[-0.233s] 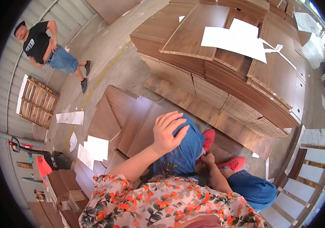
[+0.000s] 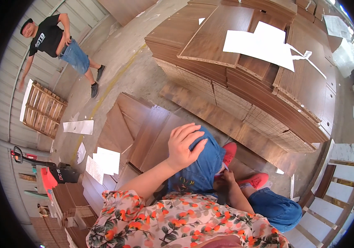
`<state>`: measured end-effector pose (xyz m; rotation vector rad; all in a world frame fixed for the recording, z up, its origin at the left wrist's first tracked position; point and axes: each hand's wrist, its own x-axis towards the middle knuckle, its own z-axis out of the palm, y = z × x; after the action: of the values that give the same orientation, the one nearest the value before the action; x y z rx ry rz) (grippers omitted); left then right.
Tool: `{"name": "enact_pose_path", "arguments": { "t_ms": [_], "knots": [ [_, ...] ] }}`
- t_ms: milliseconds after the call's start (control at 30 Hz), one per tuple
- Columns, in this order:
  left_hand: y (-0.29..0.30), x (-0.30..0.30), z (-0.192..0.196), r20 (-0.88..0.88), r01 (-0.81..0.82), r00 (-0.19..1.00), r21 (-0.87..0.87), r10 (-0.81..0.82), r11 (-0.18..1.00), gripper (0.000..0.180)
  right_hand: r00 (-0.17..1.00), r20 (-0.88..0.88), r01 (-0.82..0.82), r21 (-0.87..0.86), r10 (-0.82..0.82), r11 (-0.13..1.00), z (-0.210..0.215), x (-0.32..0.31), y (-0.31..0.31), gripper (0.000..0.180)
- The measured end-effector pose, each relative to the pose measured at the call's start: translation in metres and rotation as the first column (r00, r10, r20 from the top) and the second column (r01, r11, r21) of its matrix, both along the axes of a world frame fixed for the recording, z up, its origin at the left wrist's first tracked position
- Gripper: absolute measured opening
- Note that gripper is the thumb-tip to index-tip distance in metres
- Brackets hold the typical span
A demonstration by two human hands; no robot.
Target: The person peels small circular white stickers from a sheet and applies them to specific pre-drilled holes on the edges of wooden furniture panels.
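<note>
My left hand (image 2: 184,144) lies flat on my raised left knee (image 2: 201,167), which is in blue jeans; its fingers are spread and hold nothing. My right hand (image 2: 228,178) is low between my legs, right beside a red shoe (image 2: 229,151), and it touches the ankle area there. Its fingers are mostly hidden, so I cannot tell its grip. A second red shoe (image 2: 254,180) sits just to its right, above my other jeans leg (image 2: 274,206). My floral sleeve (image 2: 177,225) fills the lower edge.
Tall stacks of brown wood panels (image 2: 268,87) with white paper sheets (image 2: 259,45) rise ahead. Loose brown panels (image 2: 144,128) lie on the floor to the left. A person (image 2: 57,41) stands at far left near a leaning pallet (image 2: 42,109). A red pallet truck (image 2: 48,173) is at the left and white panels (image 2: 342,182) at the right.
</note>
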<state>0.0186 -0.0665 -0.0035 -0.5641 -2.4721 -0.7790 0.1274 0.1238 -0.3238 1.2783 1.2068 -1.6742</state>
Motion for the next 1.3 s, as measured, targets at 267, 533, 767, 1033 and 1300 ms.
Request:
{"name": "enact_pose_path", "arguments": {
  "t_ms": [267,533,767,1033,1300],
  "knots": [
    [-0.002,-0.001,0.0,0.001,-0.006,1.0,0.0,0.006,1.0,0.019,0.998,-0.054,0.006,-0.339,-0.026,0.941,-0.065,0.026,0.001,0.023],
    [-0.011,0.004,0.001,0.013,-0.046,0.999,-0.029,0.047,0.999,0.018,0.998,0.036,0.059,-0.16,-0.054,0.985,0.006,0.011,-0.028,0.018],
    [-0.002,0.0,0.002,0.003,-0.026,1.0,-0.005,0.026,1.0,0.019,0.999,0.033,0.037,-0.508,-0.023,0.86,-0.023,0.024,0.006,0.045],
    [-0.004,-0.001,-0.002,-0.014,-0.02,1.0,-0.014,0.02,1.0,0.02,0.985,-0.082,0.122,-0.301,-0.153,0.946,-0.019,0.03,-0.009,0.036],
    [-0.008,0.005,-0.002,-0.011,-0.022,1.0,-0.019,0.022,1.0,0.02,0.925,-0.177,0.271,-0.315,-0.337,0.909,-0.047,0.037,-0.024,0.037]
  ]
}}
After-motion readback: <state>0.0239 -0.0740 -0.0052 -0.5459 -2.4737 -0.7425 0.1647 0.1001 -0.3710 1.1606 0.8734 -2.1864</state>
